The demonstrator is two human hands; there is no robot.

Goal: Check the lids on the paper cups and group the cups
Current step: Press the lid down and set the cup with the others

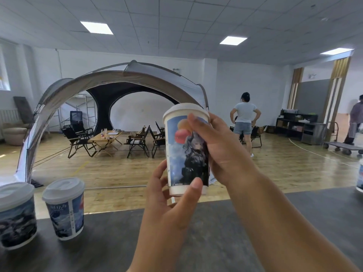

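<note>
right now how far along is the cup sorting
Looks done: two lidded cups stand together at the table's left. In hand: left hand at the base and right hand round the side hold a third lidded cup up. Left: probably placing it, then the lone cup at the right edge.

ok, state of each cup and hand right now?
held cup: lidded, upright, off table
left hand: grips its base
right hand: grips its upper wall
far-left cup: lidded, upright on table
second cup: lidded, upright on table
right-edge cup: cropped, lid unseen
</note>
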